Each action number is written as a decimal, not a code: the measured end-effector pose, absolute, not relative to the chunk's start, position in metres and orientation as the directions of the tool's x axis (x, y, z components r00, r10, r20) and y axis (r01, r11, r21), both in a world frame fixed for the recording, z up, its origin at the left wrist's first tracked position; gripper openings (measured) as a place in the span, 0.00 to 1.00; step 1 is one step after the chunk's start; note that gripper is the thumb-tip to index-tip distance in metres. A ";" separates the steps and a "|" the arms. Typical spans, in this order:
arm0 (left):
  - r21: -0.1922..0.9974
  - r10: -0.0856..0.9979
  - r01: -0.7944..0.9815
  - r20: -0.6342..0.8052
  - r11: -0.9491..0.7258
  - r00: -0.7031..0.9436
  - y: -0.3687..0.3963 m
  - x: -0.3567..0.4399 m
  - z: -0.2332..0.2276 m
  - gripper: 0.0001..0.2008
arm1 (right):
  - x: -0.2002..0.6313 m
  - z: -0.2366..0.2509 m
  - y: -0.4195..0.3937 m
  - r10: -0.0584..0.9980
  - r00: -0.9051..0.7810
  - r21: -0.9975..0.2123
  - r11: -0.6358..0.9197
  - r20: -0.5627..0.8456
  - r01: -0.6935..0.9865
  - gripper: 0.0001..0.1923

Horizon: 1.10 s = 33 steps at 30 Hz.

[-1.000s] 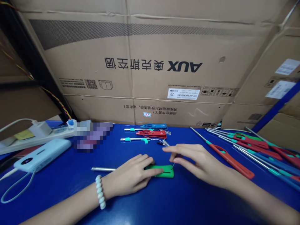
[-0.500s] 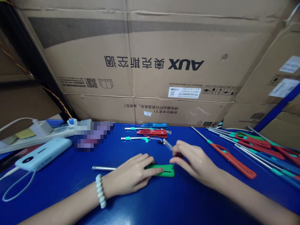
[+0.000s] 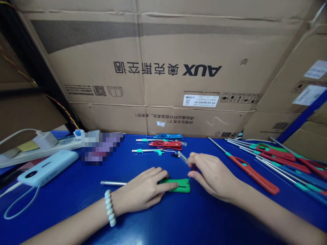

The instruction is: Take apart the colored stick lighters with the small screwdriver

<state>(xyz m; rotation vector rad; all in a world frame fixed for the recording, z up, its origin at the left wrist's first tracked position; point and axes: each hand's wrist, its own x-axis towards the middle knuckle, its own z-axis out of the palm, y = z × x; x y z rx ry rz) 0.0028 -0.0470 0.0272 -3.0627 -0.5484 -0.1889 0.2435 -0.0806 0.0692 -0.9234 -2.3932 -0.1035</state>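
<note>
My left hand [image 3: 145, 189] is closed over a green long-reach lighter [image 3: 184, 190] and presses it flat on the table, index finger along the handle. Its metal tube [image 3: 112, 183] sticks out to the left, while the middle is hidden under my palm. My right hand [image 3: 208, 173] pinches a small screwdriver [image 3: 193, 167], whose dark handle is mostly covered by the fingers. The thin shaft reaches down to the right end of the green handle. Just behind these fingers lie a clear fuel tube [image 3: 183, 157] and a metal tube with teal parts [image 3: 146, 150].
Opened red [image 3: 170, 145] and blue [image 3: 170, 136] lighter halves lie farther back. An orange-red lighter [image 3: 252, 175] and a pile of several lighters [image 3: 288, 160] are at right. A power bank [image 3: 48, 168] and power strip [image 3: 67, 143] sit left. A large carton [image 3: 163, 44] stands behind the table.
My right fingers have shifted slightly around the screwdriver, so more of its dark handle shows. My left hand and the green lighter stay in place.
</note>
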 end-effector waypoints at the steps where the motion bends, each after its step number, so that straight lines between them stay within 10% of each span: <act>1: -0.002 0.345 0.347 0.124 -0.938 0.931 -0.047 0.003 0.027 0.22 | 0.243 0.073 -0.082 0.641 -0.599 -0.197 0.745 0.480 0.638 0.06; 5: -0.003 0.345 0.348 0.119 -0.938 0.931 -0.047 0.003 0.027 0.22 | 0.242 0.079 -0.086 0.713 -0.595 -0.432 0.699 0.370 0.569 0.07; 11: -0.016 0.340 0.346 0.142 -0.938 0.930 -0.047 0.002 0.025 0.22 | 0.237 0.065 -0.086 0.586 -0.619 -0.192 0.789 0.523 0.584 0.10; 17: -0.018 0.331 0.338 0.152 -0.941 0.931 -0.047 0.003 0.026 0.23 | 0.243 0.081 -0.088 0.700 -0.621 -0.394 0.713 0.352 0.580 0.18; 23: -0.023 0.337 0.344 0.153 -0.939 0.929 -0.048 0.002 0.026 0.23 | 0.245 0.067 -0.079 0.609 -0.581 -0.212 0.766 0.539 0.607 0.08; 33: -0.027 0.343 0.349 0.129 -0.937 0.930 -0.048 0.002 0.025 0.24 | 0.239 0.070 -0.084 0.648 -0.564 -0.270 0.745 0.511 0.610 0.10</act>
